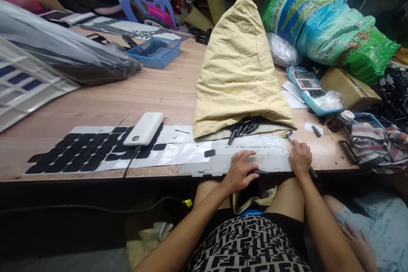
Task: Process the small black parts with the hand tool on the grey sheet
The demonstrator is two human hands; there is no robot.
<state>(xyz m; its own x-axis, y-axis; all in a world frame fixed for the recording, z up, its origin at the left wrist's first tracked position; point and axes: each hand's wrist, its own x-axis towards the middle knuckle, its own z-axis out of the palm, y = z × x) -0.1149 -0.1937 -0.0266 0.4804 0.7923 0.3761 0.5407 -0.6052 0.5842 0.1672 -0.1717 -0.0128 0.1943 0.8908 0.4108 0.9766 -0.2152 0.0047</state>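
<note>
Wood-grain table (134, 93), worn front edge. On it: white backing sheet (178, 153) with rows of black pads (79, 153), white power bank (144, 128) lying on that sheet. Tan cloth sack (239, 63) stands mid-table, black pens (244, 127) at its base. Blue basket (155, 52) farther back, calculator (306, 80) in a blue tray right, grey bag (63, 55) left.

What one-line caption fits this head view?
Left hand presses a grey strip; right hand grips a small hammer.
</note>
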